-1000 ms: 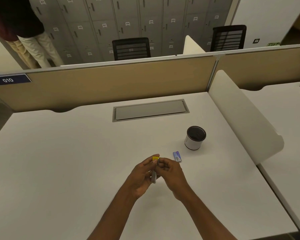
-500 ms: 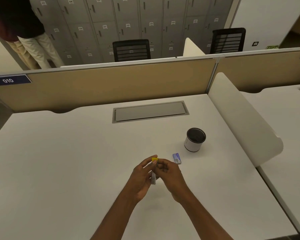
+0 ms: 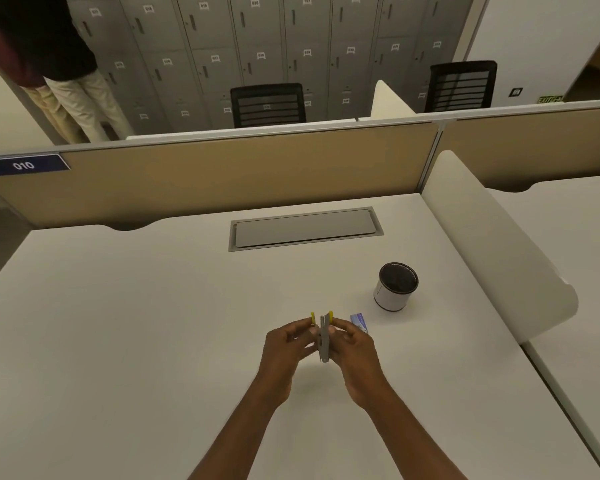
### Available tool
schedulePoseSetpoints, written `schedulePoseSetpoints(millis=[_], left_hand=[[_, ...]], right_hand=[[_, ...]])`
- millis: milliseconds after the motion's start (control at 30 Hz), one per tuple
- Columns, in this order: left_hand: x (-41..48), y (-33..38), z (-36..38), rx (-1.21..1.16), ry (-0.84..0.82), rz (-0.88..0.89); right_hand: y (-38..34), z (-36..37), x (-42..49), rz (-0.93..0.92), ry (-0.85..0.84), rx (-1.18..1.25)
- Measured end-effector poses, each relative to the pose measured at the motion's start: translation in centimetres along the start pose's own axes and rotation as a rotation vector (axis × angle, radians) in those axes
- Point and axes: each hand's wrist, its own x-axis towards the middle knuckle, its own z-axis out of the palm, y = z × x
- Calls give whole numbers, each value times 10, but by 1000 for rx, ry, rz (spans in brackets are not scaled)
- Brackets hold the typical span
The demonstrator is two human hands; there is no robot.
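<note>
Just above the white desk [image 3: 153, 341], both hands hold a slim grey tool [image 3: 324, 339] upright. It has two yellow tips at the top, one [image 3: 312, 317] on the left and one [image 3: 330, 316] on the right, with a small gap between them. My left hand [image 3: 284, 346] pinches the tool's left side by the left yellow tip. From the other side, my right hand [image 3: 355, 351] grips it with curled fingers. What kind of tool it is I cannot tell.
A small blue box [image 3: 359, 322] lies on the desk just right of my hands. A white cup [image 3: 392, 296] with a dark inside stands farther right. A grey cable hatch [image 3: 305, 228] is set in the desk. A white divider [image 3: 492, 244] bounds the right side.
The single yellow tip seen earlier now shows as two, spread apart at the top. More of the grey tool is visible between my hands. The hands stayed in the same spot.
</note>
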Motion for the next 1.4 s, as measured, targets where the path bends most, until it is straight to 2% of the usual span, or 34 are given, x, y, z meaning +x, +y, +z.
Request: schedulePoseSetpoints(millis=[167,400,533,767,1000,1133,1267,1400], left_hand=[[21,-16,10,76,144,-1],[43,-34,26,161,288,6],[46,-36,34,190,235,28],[59,-47,37,317,262,-79],[71,-55,38,296,219,-131],[80,-58,35,317,211,-146],[86,-60,38,340,223,-169],[92,-62,35,367,199,-175]], right_hand=[[8,5,17,11,210,-69],[15,5,37,-175,367,-367],[22,4,41,-237,315,-510],[41,1,56,-159,245,-585],[48,2,66,-95,226,-662],[47,4,70,-89,237,-673],[46,6,73,-34,235,-582],[43,5,76,-87,224,-632]])
